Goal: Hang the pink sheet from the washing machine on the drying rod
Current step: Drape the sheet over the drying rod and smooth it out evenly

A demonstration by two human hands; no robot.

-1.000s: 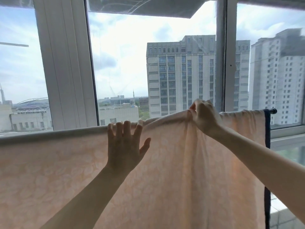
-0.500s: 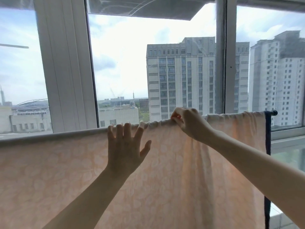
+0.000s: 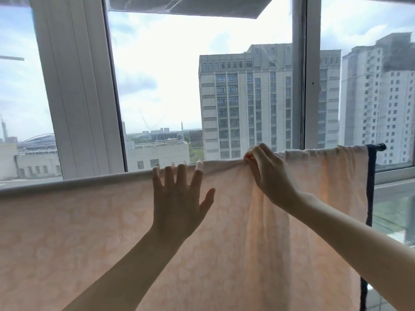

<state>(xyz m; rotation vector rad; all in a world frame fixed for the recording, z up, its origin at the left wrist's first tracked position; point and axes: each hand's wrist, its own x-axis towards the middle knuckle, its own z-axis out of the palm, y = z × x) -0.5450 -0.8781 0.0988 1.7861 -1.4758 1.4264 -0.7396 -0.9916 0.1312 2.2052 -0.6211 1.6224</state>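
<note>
White window frame [image 3: 76, 86], grey high-rise buildings [image 3: 247, 104], cloudy sky [image 3: 161, 63]

Pink sheet [image 3: 89, 232]: pale, faint floral pattern, draped over drying rod [image 3: 379, 146], hanging down flat at left, bunched in vertical folds right of centre. Dark rod end bare past sheet's dark-trimmed right edge.

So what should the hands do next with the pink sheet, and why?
Probably the right hand should slide its pinched bit along the rod to flatten the folds. The pink sheet already hangs over the rod, but it is bunched and creased under that hand, while the left hand presses flat on the smooth part.
</note>
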